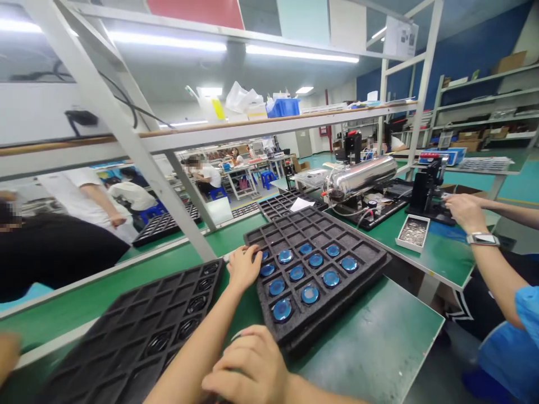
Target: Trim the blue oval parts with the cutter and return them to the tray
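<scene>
left hand (243,268): fingers curled on far-left corner of black foam tray (370,253) | right hand (248,367): loosely closed at tray's near edge, grasp unclear | tray: on green bench (379,342), holds blue-capped discs (297,273)

**Materials and Surface Finish**

The tray (362,252) is matt black foam with a slightly rough texture. The discs (309,294) in it have glossy blue faces. The table (379,342) has a smooth, dull green mat, scuffed in places. The cylinder (362,175) is polished, mirror-bright metal. The frame (122,134) is painted white metal.
</scene>
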A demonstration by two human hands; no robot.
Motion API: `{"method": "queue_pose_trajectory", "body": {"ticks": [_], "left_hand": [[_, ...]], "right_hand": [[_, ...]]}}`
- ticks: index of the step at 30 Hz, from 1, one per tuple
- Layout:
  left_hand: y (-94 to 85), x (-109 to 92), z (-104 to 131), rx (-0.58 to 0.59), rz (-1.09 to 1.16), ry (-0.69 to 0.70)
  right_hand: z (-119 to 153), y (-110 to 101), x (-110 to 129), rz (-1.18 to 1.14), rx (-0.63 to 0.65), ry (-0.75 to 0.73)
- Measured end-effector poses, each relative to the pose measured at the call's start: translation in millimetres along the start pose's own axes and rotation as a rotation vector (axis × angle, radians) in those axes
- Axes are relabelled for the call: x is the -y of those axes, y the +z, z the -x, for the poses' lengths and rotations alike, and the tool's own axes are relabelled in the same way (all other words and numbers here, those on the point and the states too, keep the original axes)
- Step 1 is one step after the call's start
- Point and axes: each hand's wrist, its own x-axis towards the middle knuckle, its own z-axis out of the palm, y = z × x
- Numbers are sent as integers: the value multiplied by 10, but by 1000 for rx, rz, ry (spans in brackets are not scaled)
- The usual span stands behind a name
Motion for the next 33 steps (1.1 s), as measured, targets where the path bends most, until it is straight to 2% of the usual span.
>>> {"method": "queue_pose_trajectory", "body": {"ticks": [2,3,6,9,11,12,14,16,18,21,23,24,26,28,30,33], "left_hand": [[-265,118,323,-47,-15,58],[-429,226,556,-74,-32,73],[-964,718,1507,-217,-136,38],[-1442,1292,2612,-428,-331,-134],[-1682,1613,3218,-507,-428,-277],[-1772,1741,3439,-525,-464,-344],[-1894,1926,3692,-486,-503,-470],[-1957,2028,3738,-365,-472,-550],[-1992,2074,3672,-257,-359,-569],[-2005,2072,3555,-234,-202,-565],[-1970,1985,3499,-251,-159,-556],[-1934,1901,3466,-260,-109,-551],[-1827,1645,3354,-277,185,-565],[-1679,1306,3158,-252,780,-612],[-1501,956,2898,-115,1256,-643],[-1212,551,2522,75,1563,-639]], "right_hand": [[-135,-176,61,-50,-17,37],[-165,-246,89,-65,-9,54],[-118,-357,132,-156,58,101],[14,-356,115,-273,91,148],[75,-347,101,-313,117,177],[95,-349,97,-324,131,189],[120,-362,96,-335,162,201],[143,-375,97,-336,194,195],[170,-378,94,-330,219,181],[204,-370,86,-317,236,175],[208,-372,85,-315,237,190],[204,-377,87,-316,240,203],[181,-398,98,-318,260,236],[143,-423,116,-320,306,270],[98,-442,141,-318,366,289],[40,-443,180,-292,458,286]]}}
